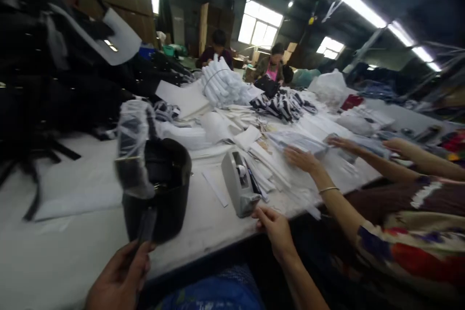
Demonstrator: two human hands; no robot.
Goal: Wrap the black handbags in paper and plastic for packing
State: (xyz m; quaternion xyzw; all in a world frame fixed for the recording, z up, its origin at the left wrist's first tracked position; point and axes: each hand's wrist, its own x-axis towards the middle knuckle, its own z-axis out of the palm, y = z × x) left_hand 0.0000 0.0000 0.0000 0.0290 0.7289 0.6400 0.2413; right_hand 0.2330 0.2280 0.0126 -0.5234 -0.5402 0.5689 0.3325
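My left hand (119,276) is at the bottom left, closed round a dark strap or strip that runs up to a black bag (163,189) standing on the white table (72,242). Clear plastic film (132,145) hangs over the bag's left side. My right hand (274,227) is at the table's near edge, its fingers drawn together right at the front of a grey tape dispenser (240,184). What they pinch is too small to see.
To the right, a co-worker's arms in a patterned sleeve, one wrist with a bracelet (329,189), press on a clear plastic packet (298,140). Paper strips, white rolls (221,85) and striped cloth (283,104) cover the middle. Black bags (54,72) are stacked at left. Two people sit at the far end.
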